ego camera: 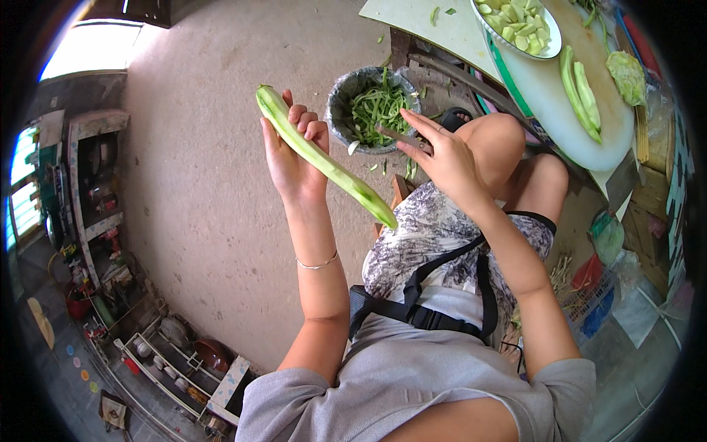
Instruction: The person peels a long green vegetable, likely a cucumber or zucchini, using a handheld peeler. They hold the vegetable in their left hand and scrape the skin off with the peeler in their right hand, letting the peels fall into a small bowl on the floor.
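Observation:
My left hand [298, 149] holds a long pale green gourd [326, 163], mostly peeled, with darker green skin at its stem end and a patch near the lower end. The gourd slants down to the right over the floor. In my right hand [442, 152] is a peeler [406, 139], gripped between thumb and fingers, apart from the gourd. Beyond and between the hands stands a bin lined with a plastic bag [338, 110], holding many green peel strips [375, 110].
On the table [436, 41] at upper right are a white bowl [554, 50] of cut gourd pieces and a large cutting board [602, 152] with peeled gourd pieces [577, 99]. Peel scraps lie around the bin. A dish rack [165, 381] stands at lower left.

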Demonstrator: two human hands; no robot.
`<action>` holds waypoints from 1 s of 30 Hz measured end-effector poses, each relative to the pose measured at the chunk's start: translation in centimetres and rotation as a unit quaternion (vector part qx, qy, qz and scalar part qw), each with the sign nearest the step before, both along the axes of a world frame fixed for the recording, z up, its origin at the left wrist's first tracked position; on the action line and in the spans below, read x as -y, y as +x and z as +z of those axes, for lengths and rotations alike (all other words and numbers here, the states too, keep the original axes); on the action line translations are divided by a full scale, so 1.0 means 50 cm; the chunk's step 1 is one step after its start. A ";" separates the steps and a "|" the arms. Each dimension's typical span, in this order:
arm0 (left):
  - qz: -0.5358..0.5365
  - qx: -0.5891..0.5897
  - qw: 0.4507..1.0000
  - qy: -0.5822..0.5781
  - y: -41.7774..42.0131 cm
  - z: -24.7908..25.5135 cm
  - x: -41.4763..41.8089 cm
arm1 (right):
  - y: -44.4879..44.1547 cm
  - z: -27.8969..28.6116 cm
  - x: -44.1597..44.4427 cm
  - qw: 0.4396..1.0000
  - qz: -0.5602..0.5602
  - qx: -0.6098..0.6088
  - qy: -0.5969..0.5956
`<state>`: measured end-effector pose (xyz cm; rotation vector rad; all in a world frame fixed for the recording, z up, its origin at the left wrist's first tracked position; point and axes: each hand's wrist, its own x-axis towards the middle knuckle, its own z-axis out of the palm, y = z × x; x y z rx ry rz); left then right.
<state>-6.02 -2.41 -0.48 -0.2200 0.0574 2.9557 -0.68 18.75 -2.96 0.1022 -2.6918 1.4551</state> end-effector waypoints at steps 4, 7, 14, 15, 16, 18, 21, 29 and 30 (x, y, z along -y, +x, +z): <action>-0.008 0.033 0.999 -0.038 -0.003 0.025 -0.011 | 0.020 0.045 0.003 0.995 0.092 0.036 -0.031; -0.032 -0.036 0.992 -0.119 0.003 0.037 -0.030 | 0.037 0.077 0.010 0.994 0.111 -0.009 -0.004; -0.102 -0.060 0.949 -0.291 0.042 0.075 -0.078 | -0.023 0.145 0.010 0.964 0.047 -0.197 0.174; -0.108 -0.054 0.942 -0.315 0.051 0.073 -0.084 | -0.034 0.153 0.010 0.952 0.033 -0.230 0.197; -0.066 0.012 0.929 -0.364 0.060 0.094 -0.106 | -0.040 0.160 0.010 0.951 0.035 -0.233 0.203; -0.101 0.000 0.944 -0.315 0.066 0.082 -0.098 | -0.052 0.172 0.009 0.943 0.048 -0.240 0.227; -0.097 0.018 0.947 -0.305 0.072 0.087 -0.109 | -0.060 0.169 0.002 0.940 0.081 -0.251 0.217; -0.095 0.030 0.971 -0.215 0.047 0.075 -0.068 | -0.005 0.183 -0.005 0.929 0.188 -0.210 0.241; -0.092 0.022 0.970 -0.224 0.043 0.076 -0.069 | -0.002 0.181 -0.006 0.926 0.186 -0.221 0.243</action>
